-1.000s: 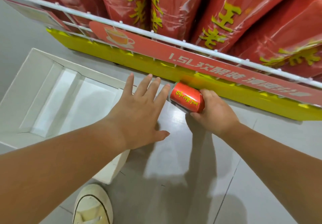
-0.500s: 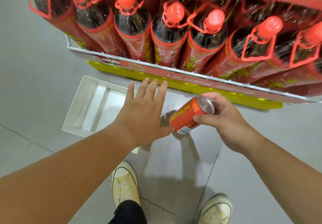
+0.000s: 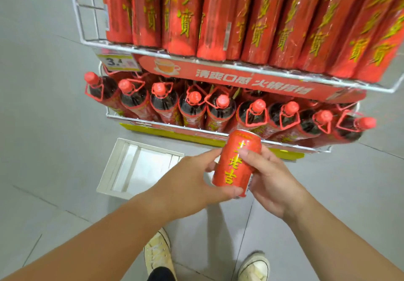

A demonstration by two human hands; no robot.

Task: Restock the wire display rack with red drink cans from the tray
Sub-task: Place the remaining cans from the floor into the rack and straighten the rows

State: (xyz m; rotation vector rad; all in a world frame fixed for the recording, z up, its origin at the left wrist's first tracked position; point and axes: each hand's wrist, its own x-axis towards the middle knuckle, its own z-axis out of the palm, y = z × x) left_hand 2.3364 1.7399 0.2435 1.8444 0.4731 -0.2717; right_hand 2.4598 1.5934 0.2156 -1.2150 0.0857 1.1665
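I hold one red drink can [image 3: 237, 160] with yellow characters upright in both hands, in front of the rack's lowest shelf. My left hand [image 3: 188, 184] wraps its lower left side and bottom. My right hand [image 3: 271, 178] grips its right side, thumb across the front. The white tray [image 3: 122, 167] lies on the floor to the left, with no cans visible inside. The wire display rack [image 3: 240, 65] stands ahead; its upper shelf holds red shrink-wrapped packs [image 3: 251, 18].
The lower shelf holds a row of dark bottles with red caps [image 3: 223, 107] behind a yellow base strip. A price tag [image 3: 118, 61] hangs on the upper shelf's left corner. Grey tiled floor surrounds the rack; my two pale shoes [image 3: 157, 254] stand below.
I have stood up, so more of the rack shows. The can rose from the floor near the yellow strip and turned upright; my left hand, open before, has closed onto it.
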